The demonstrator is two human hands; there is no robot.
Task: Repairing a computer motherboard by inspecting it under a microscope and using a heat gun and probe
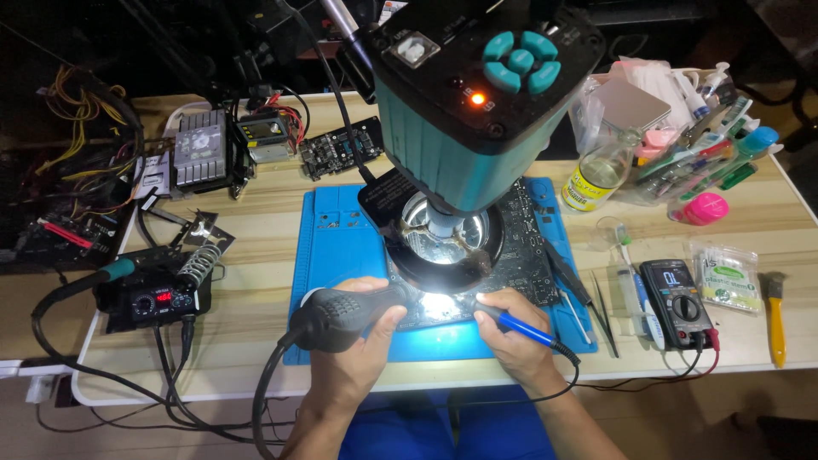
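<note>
**Two tools meet under a microscope lamp**

A teal microscope head (477, 94) looms over a pale wooden table (256, 213), its ring light (443, 243) glaring onto a dark circuit board (524, 247) that lies on a blue work mat (336, 247).

At the far right corner a clear plastic bag (682, 128) holds pens, small bottles and tubes, packed too tightly to sort out. Just beside it stands a glass bottle (596, 170) of clear liquid with a yellow label.

The left hand (354, 341) is clamped around a black hot-air handpiece (345, 311), chunky and textured; its long axis runs left to right, nozzle aimed right at the lit spot, hose trailing off the near edge. The right hand (515, 332) is closed on a blue-handled soldering iron (520, 325), slim, lying slantwise, tip pointing up-left at the same spot, cord leaving down-right. The hands sit apart, either side of the glare.
</note>
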